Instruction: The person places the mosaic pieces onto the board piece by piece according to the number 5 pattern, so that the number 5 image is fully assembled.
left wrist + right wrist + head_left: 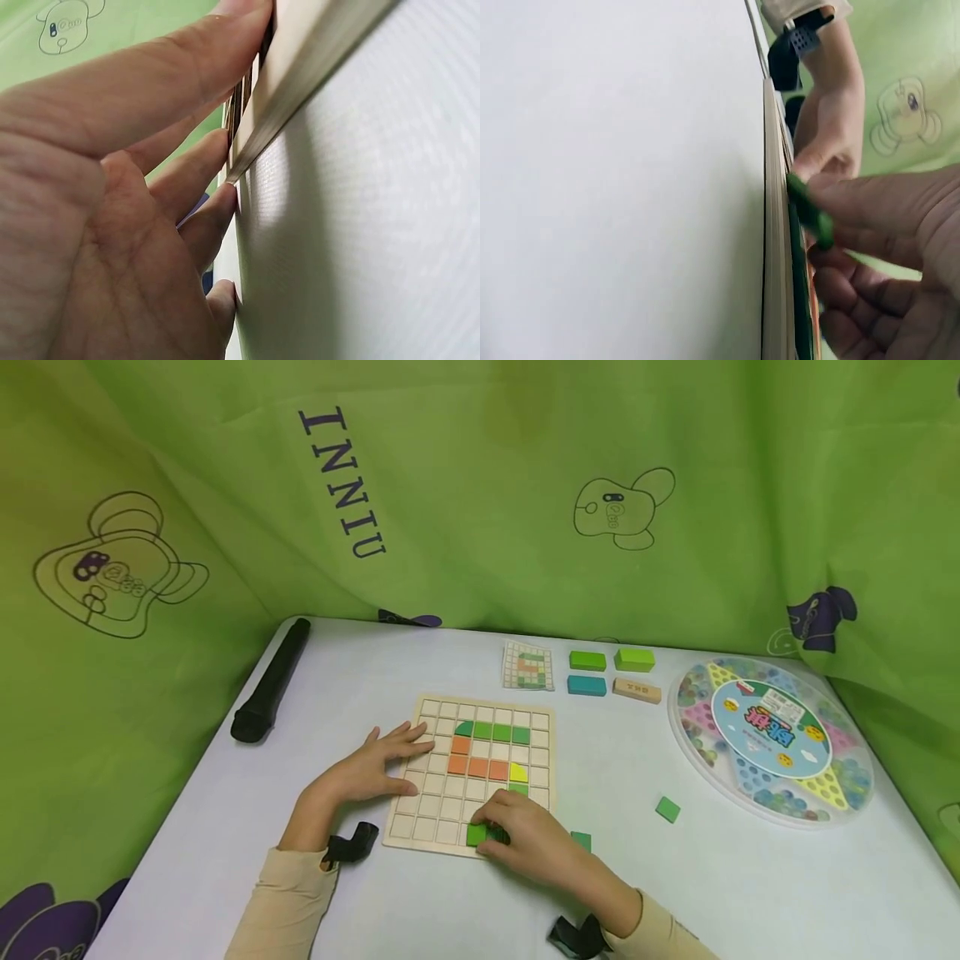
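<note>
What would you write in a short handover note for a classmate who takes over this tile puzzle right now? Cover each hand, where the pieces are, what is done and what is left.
Left hand: flat, fingers straight, steadying the left edge of the wooden grid board.
Right hand: pinch grip on a green tile at the board's bottom row.
Done: a green row on top, orange tiles below it, a yellow tile and a green one under that.
Left: seat the held tile. Two loose green tiles lie on the table to the right. Check the pattern card behind the board; most cells appear unfilled.
</note>
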The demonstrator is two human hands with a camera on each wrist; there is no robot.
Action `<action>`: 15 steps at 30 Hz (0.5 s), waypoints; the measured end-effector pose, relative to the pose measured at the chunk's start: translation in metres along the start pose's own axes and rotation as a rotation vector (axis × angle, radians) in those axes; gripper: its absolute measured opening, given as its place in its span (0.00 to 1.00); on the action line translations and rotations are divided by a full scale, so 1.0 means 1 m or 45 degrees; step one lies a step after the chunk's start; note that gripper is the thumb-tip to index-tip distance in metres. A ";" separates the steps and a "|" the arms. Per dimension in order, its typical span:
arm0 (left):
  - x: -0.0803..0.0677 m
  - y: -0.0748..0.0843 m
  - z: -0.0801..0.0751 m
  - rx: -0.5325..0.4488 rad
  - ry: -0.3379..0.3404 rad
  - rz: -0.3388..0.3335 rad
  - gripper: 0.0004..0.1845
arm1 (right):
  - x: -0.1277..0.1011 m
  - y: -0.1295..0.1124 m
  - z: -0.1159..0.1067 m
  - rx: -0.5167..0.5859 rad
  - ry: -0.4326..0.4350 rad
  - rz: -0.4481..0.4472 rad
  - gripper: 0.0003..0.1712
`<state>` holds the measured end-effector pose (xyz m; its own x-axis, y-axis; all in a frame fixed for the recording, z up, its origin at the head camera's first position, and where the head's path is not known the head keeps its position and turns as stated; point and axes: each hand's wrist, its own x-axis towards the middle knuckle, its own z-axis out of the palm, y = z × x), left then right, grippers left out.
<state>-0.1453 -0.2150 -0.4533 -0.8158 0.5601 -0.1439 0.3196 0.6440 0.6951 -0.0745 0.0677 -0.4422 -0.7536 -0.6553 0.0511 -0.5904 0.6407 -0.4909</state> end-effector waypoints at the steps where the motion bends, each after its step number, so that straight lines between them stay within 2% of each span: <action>1: 0.000 0.000 0.000 0.004 0.001 0.002 0.38 | 0.002 -0.001 0.002 -0.016 -0.003 -0.007 0.14; 5: 0.000 0.001 0.000 0.005 0.004 -0.002 0.38 | 0.008 -0.004 0.007 -0.069 -0.013 -0.005 0.14; 9: 0.001 0.001 0.001 0.004 0.005 -0.007 0.38 | 0.006 -0.003 0.007 -0.060 -0.010 -0.003 0.15; 15: 0.001 0.000 0.000 0.006 -0.007 -0.015 0.38 | -0.017 0.009 -0.013 0.026 0.064 0.048 0.22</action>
<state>-0.1455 -0.2142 -0.4533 -0.8167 0.5557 -0.1558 0.3125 0.6529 0.6900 -0.0708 0.0902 -0.4364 -0.7889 -0.6098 0.0757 -0.5559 0.6557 -0.5110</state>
